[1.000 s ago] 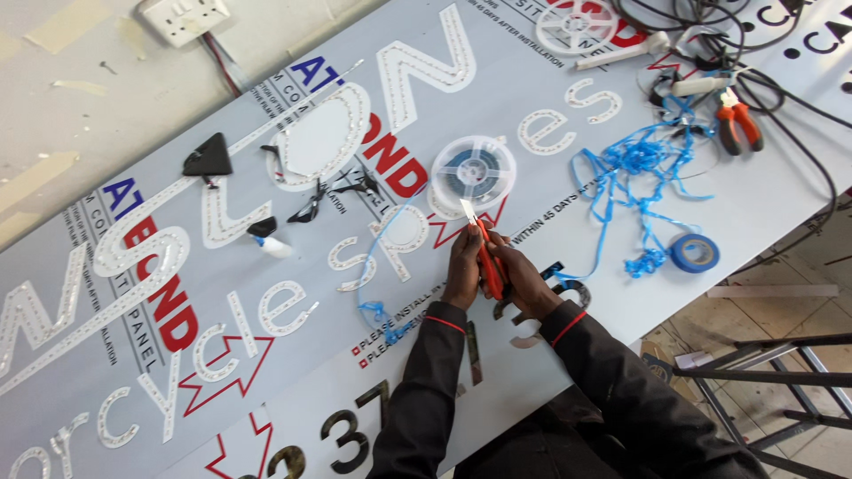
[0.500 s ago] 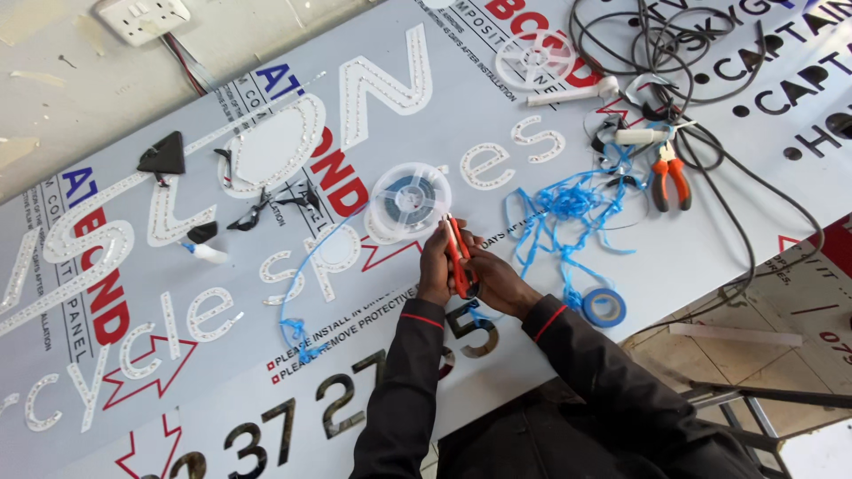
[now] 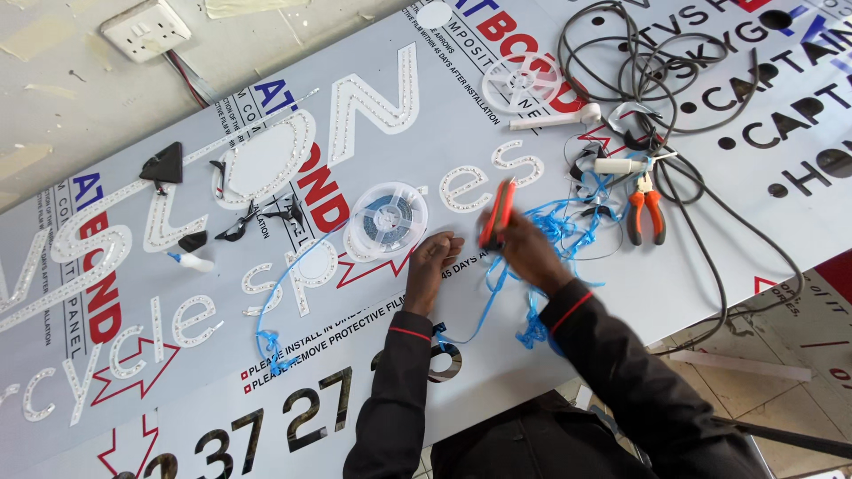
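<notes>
Nearest the camera: dark sleeves with red cuff trim, forearms over the lower edge of the sign panel [image 3: 373, 115] that covers the table.

Left hand [image 3: 432, 266]: fingers curled loosely, resting on the panel, grip holds nothing that shows; a thin blue strip [image 3: 282, 293] runs from near it leftward to a knot.

Right hand [image 3: 525, 251]: grip closed around a red tool [image 3: 497, 213]. Tool blurred; exact kind hard to make out. Long axis near upright in the view, upper end tilted slightly right, pointing away from the body; lower end hidden in the hand.

Just right of it: tangle of blue strips [image 3: 568, 226], partly hidden by the wrist.

Further: clear reel [image 3: 389, 218], flat on the panel, holding a coil of dark strip. Orange-handled pliers [image 3: 645, 210], handles toward the person. Grey cable [image 3: 710, 257] looping off, cut by the top edge.

Farthest: empty white reel [image 3: 522, 82]; wall socket [image 3: 145, 28].
</notes>
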